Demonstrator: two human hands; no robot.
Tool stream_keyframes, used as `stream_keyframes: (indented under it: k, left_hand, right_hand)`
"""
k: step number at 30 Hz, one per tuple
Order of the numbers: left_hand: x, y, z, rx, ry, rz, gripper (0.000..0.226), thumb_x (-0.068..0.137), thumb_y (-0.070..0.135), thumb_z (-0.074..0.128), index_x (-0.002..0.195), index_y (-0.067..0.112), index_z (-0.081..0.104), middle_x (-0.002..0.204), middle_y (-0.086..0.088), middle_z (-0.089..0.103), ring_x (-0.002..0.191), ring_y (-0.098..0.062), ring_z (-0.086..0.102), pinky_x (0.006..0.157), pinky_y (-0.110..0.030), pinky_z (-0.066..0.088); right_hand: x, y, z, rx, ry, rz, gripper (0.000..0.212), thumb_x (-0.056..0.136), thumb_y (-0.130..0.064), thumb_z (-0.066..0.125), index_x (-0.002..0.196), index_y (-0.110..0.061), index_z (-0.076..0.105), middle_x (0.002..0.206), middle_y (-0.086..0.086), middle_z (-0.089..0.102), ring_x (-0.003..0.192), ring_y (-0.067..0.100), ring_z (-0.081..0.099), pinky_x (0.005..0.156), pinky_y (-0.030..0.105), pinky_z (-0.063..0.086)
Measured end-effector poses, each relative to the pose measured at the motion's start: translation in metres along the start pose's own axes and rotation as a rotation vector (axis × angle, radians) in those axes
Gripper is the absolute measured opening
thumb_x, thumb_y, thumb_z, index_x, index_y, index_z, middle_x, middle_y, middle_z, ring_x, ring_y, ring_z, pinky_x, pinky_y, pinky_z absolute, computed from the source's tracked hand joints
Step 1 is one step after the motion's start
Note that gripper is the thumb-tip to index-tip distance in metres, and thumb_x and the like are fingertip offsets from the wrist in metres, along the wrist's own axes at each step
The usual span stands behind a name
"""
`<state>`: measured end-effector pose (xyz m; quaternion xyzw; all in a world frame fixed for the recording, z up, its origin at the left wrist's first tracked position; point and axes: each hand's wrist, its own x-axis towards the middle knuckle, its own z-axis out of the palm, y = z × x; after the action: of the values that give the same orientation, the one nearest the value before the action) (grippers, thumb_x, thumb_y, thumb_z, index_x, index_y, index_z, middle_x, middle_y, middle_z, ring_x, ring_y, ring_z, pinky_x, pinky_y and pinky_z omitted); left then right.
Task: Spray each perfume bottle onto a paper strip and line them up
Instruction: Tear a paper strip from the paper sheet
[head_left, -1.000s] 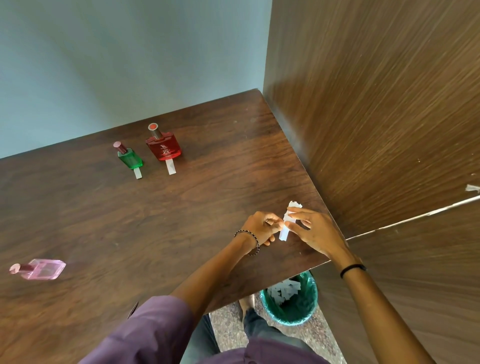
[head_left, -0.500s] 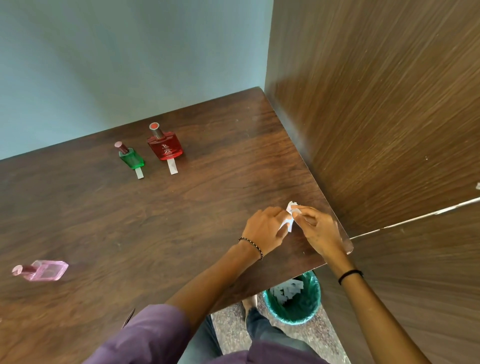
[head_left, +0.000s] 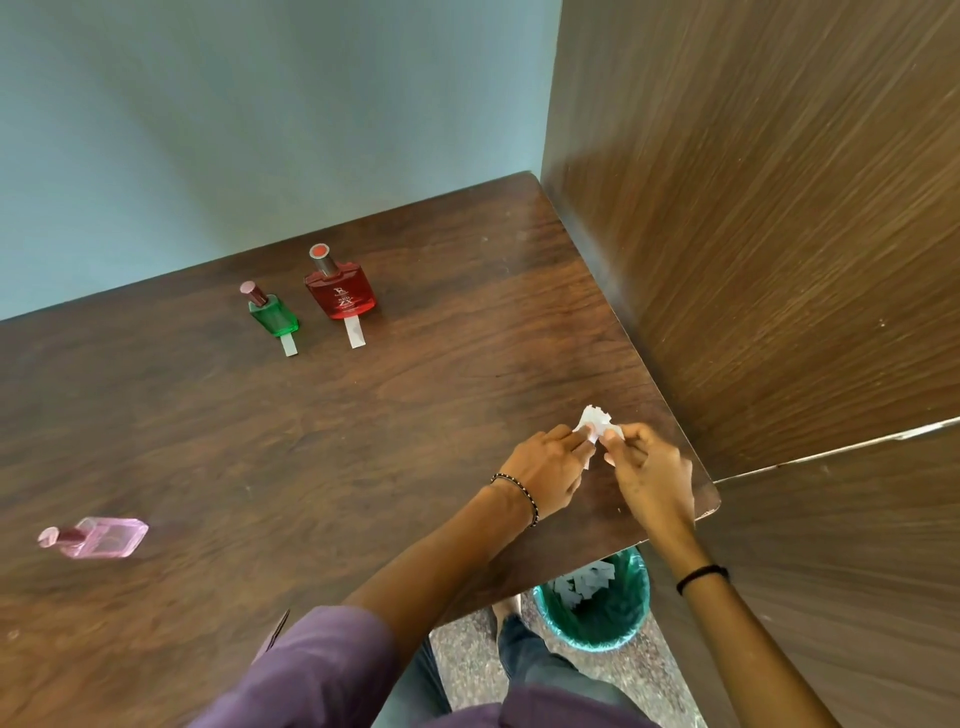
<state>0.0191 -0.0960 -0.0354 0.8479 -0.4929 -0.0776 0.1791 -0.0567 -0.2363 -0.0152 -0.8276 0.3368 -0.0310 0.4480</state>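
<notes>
A small bundle of white paper strips (head_left: 597, 422) is pinched between my left hand (head_left: 545, 467) and my right hand (head_left: 647, 467) above the table's near right corner. At the back of the dark wooden table (head_left: 363, 441) stand a green perfume bottle (head_left: 272, 313) and a red perfume bottle (head_left: 340, 292), side by side. A white strip (head_left: 289, 345) pokes out from under the green one, and another strip (head_left: 356, 332) from under the red one. A pink perfume bottle (head_left: 98, 538) lies apart at the far left.
A green-lined waste bin (head_left: 597, 603) holding several white paper scraps sits on the floor below the table's right corner. A wooden panel wall (head_left: 753, 234) rises along the table's right side; a blue-grey wall (head_left: 260, 130) is behind.
Both hands have shifted slightly toward the back over the table corner, and the strips between the fingers have fanned out from one flat strip shape into a spread bundle.
</notes>
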Motion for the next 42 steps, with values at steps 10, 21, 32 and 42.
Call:
stream_keyframes:
  k: [10, 21, 32, 42]
  left_hand:
    - [0.009, 0.015, -0.015, 0.015, -0.135, -0.133, 0.051, 0.089, 0.009, 0.056, 0.137, 0.000, 0.045, 0.136, -0.014, 0.054, 0.116, -0.034, 0.048, 0.078, -0.045, 0.055]
    - [0.017, 0.019, -0.022, 0.002, -0.224, -0.244, 0.047, 0.089, 0.016, 0.056, 0.134, 0.006, 0.043, 0.109, -0.015, 0.063, 0.114, -0.027, 0.051, 0.075, -0.041, 0.053]
    - [-0.014, 0.008, -0.042, -0.617, 0.038, -0.676, 0.025, 0.095, 0.018, 0.048, 0.102, 0.012, 0.072, 0.093, -0.006, 0.073, 0.083, -0.022, 0.065, 0.075, -0.029, 0.048]
    - [-0.084, -0.033, -0.079, -1.396, 0.476, -1.165, 0.025, 0.096, 0.028, 0.060, 0.078, 0.013, 0.070, 0.063, 0.002, 0.072, 0.057, -0.004, 0.070, 0.062, -0.025, 0.057]
  right_hand:
    - [-0.006, -0.019, 0.002, -0.146, -0.068, -0.007, 0.022, 0.105, -0.032, 0.047, 0.101, -0.014, 0.060, 0.074, -0.001, 0.066, 0.075, 0.016, 0.059, 0.052, 0.025, 0.037]
    - [-0.026, -0.008, 0.000, 0.289, 0.104, 0.076, 0.014, 0.105, -0.026, 0.050, 0.104, -0.013, 0.057, 0.102, -0.003, 0.078, 0.095, 0.005, 0.075, 0.085, 0.028, 0.060]
    - [-0.035, -0.037, -0.006, 0.209, -0.016, -0.111, 0.014, 0.097, -0.035, 0.066, 0.102, -0.024, 0.073, 0.093, -0.015, 0.077, 0.082, 0.001, 0.074, 0.078, 0.035, 0.062]
    - [-0.049, -0.082, 0.066, -0.073, -0.288, -0.594, 0.013, 0.093, -0.020, 0.072, 0.105, -0.020, 0.078, 0.106, -0.007, 0.075, 0.093, 0.003, 0.066, 0.087, 0.015, 0.051]
